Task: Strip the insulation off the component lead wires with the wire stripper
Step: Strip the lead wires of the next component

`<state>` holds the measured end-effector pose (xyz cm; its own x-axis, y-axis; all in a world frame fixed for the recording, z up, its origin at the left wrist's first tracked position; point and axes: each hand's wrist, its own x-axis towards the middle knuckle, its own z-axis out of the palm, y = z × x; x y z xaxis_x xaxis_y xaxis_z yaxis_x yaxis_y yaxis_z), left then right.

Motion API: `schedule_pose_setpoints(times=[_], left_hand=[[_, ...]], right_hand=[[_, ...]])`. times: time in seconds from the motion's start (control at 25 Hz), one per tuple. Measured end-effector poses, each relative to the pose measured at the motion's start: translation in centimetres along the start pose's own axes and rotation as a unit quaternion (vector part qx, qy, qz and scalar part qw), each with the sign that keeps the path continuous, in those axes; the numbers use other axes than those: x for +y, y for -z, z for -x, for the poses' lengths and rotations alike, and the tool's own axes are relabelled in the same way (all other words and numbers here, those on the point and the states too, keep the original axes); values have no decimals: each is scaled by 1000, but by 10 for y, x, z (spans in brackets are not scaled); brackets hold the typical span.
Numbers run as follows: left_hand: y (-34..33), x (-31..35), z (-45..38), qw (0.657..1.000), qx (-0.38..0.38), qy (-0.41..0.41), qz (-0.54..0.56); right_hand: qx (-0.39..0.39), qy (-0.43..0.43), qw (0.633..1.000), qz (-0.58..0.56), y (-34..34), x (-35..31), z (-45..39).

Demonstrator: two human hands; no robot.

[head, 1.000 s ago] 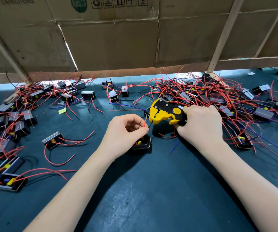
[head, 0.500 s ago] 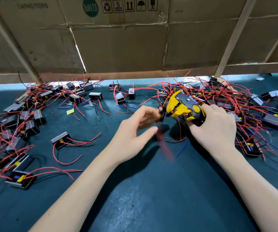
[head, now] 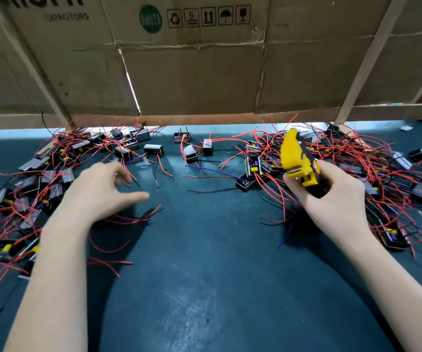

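My right hand (head: 331,191) grips the yellow and black wire stripper (head: 297,158), held up over the right-hand pile of components (head: 392,174) with its jaws pointing away from me. My left hand (head: 98,191) hovers blurred over the left pile of components (head: 42,179), fingers spread and holding nothing. The components are small black blocks with yellow parts and long red, black and blue lead wires. One component (head: 246,182) lies just left of the stripper. No wire sits in the stripper's jaws.
The dark green mat (head: 204,275) has bare room in the middle between my arms. A cardboard wall (head: 192,72) with wooden struts stands along the back. A few components (head: 194,151) lie scattered at the back middle.
My left hand let go of the component it held at the stripper and swung left over the left pile. My right hand lifted the stripper and moved it right.
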<state>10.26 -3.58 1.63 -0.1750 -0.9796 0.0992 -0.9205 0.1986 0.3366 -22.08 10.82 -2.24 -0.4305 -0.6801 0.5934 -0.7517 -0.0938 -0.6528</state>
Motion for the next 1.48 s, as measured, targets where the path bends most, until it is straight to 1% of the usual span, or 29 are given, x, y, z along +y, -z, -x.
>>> schedule_pose_setpoints(times=[0.04,0.08,0.12,0.16,0.24,0.28,0.32,0.44,0.48,0.52,0.68,0.72,0.8,0.84,0.92,1.0,1.12,1.2,1.28,1.36,1.48], left_hand=[[5,-8,1,996,-71,27,-38],[9,-11,3,990,-125,40,-59],[11,-11,5,986,-150,37,-58],[11,-9,5,988,-147,23,-39],[8,-3,3,993,-114,-3,-6],[7,-2,3,994,-106,-9,-3],[6,-1,4,993,-114,-15,-5],[11,-6,8,980,-193,-33,-18],[12,-7,8,976,-211,-41,-24],[12,-8,8,975,-213,-50,-32],[3,1,4,981,-158,-96,-57],[1,4,4,982,-146,-113,-39],[-2,13,6,977,-142,-147,63],[-4,20,8,965,-151,-164,137],[-12,39,13,921,-165,-199,292],[-23,55,18,881,-166,-217,386],[-40,70,23,844,-189,-211,455],[-48,77,26,831,-195,-204,479],[-53,84,28,819,-186,-221,496],[-56,89,31,795,-200,-240,520],[-55,91,36,751,-263,-258,548]], right_hand=[[-20,-7,997,-78,0,-5,0],[-38,-17,989,-140,0,-10,1],[-58,-28,980,-188,-1,-14,2],[-85,-38,969,-230,-1,-16,4],[-163,-67,938,-298,-1,-18,5],[-199,-84,926,-310,-1,-18,6],[-224,-95,921,-303,-1,-18,7],[-271,-123,922,-247,-3,-20,10],[-283,-129,921,-235,-4,-21,12],[-290,-133,920,-227,-6,-23,14],[-273,-163,923,-217,-8,-29,14],[-265,-175,921,-225,-7,-30,13],[-253,-187,915,-253,-4,-29,11],[-250,-185,913,-265,-3,-28,11],[-250,-174,913,-273,-2,-26,10],[-259,-164,917,-254,-3,-25,10],[-265,-125,935,-200,-4,-22,12],[-227,-98,959,-138,-4,-19,13],[-179,-75,979,-56,-4,-17,13],[-129,-85,988,-4,-6,-13,12],[-73,-130,988,37,-7,-7,8]])
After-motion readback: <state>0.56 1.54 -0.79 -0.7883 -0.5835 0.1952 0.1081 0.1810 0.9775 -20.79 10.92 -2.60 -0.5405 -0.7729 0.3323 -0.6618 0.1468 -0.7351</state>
